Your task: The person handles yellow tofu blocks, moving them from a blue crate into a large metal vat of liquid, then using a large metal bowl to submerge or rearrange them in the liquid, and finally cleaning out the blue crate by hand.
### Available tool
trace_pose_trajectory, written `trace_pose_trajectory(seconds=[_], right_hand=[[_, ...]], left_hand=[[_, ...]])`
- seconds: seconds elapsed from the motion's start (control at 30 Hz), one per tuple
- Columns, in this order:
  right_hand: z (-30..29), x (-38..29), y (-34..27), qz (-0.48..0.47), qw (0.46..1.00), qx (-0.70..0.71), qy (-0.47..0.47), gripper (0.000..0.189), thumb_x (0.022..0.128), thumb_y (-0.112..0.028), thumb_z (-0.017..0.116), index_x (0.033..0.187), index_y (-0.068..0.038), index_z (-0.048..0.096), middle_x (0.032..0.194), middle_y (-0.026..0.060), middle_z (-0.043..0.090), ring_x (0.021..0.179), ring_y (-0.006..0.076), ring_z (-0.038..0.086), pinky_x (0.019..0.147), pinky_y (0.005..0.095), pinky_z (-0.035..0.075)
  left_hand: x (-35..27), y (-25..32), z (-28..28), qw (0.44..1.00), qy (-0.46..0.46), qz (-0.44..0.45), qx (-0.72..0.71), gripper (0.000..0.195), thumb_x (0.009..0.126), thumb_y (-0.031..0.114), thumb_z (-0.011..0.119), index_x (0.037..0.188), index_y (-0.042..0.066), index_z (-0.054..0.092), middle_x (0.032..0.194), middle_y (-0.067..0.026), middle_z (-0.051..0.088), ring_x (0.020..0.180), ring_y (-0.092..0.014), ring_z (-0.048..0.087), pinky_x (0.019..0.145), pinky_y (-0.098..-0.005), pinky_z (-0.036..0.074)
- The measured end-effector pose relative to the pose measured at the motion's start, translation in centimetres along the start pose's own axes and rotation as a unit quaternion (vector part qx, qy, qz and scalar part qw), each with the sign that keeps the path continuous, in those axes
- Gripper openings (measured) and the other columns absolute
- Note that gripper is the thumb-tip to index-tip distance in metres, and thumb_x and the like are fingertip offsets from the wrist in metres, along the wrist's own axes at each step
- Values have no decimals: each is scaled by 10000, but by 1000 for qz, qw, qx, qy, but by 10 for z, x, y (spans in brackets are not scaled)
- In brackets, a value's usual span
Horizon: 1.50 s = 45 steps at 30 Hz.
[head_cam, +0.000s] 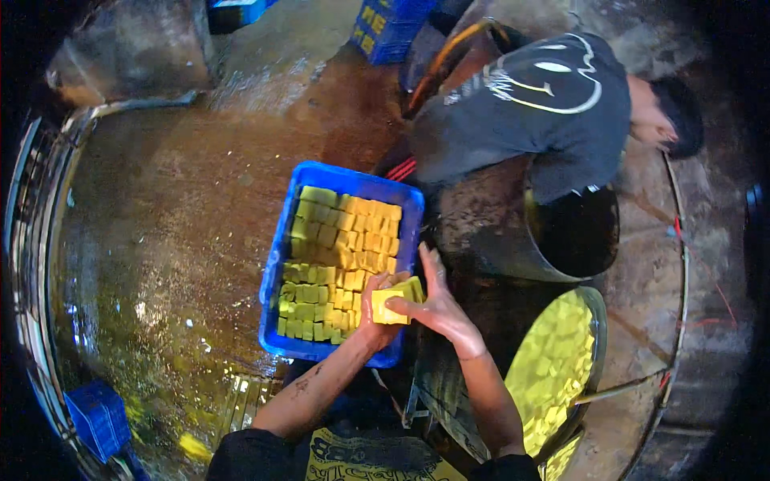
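A blue plastic crate in front of me holds rows of small yellow blocks, closely packed. Over its right edge, my left hand holds a few yellow blocks stacked together. My right hand is beside them, its thumb on the face of the nearest block and its other fingers spread apart. What kind of food or material the blocks are, I cannot tell. To the lower right stands a large round vat full of similar yellow pieces.
A co-worker in a dark shirt bends over a dark round barrel at the upper right. Blue crates stand at the top, and another blue crate is at the lower left. A hose curves along the right floor.
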State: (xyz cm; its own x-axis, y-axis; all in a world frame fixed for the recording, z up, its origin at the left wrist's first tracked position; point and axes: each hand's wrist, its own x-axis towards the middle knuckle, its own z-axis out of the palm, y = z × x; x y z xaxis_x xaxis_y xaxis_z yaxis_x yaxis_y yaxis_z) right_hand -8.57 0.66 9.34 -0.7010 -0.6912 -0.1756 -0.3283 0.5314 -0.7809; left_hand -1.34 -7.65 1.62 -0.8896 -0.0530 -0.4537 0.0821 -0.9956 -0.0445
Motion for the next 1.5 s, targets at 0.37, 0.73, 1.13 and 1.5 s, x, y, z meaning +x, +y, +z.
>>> trace_pose_trajectory(seconds=[0.37, 0.73, 1.13, 1.5], right_hand=[[137, 138, 132, 291, 678, 633, -232, 392, 819, -241, 629, 1156, -73, 519, 1157, 34, 545, 1085, 206, 524, 937, 409, 443], [160, 111, 106, 314, 907, 274, -56, 681, 851, -455, 559, 1415, -153, 325, 1459, 129, 268, 1346, 283, 256, 988, 590, 304], [-27, -174, 14, 246, 897, 366, 29, 431, 877, -145, 621, 1270, -37, 481, 1126, 68, 607, 1011, 143, 575, 911, 292, 460], [-208, -281, 185, 362, 888, -196, 202, 259, 837, -51, 578, 1089, 7, 580, 1005, 171, 646, 823, 233, 659, 677, 349, 558]], left_hand=[[61, 124, -183, 508, 248, 254, 785, 647, 898, 495, 368, 1338, 22, 398, 1371, -199, 401, 1253, -355, 388, 1059, -407, 285], [31, 117, -213, 235, 158, 191, 940, 685, 729, 243, 617, 1323, -5, 385, 1364, -304, 316, 1296, -418, 291, 1073, -546, 204], [77, 55, -152, 356, 113, 290, 881, 580, 805, 247, 640, 1268, -21, 416, 1315, -315, 346, 1195, -467, 372, 974, -510, 353], [34, -284, 108, 48, -586, 34, 808, 490, 738, -13, 588, 1207, 94, 493, 1245, -121, 492, 1133, -292, 499, 973, -356, 402]])
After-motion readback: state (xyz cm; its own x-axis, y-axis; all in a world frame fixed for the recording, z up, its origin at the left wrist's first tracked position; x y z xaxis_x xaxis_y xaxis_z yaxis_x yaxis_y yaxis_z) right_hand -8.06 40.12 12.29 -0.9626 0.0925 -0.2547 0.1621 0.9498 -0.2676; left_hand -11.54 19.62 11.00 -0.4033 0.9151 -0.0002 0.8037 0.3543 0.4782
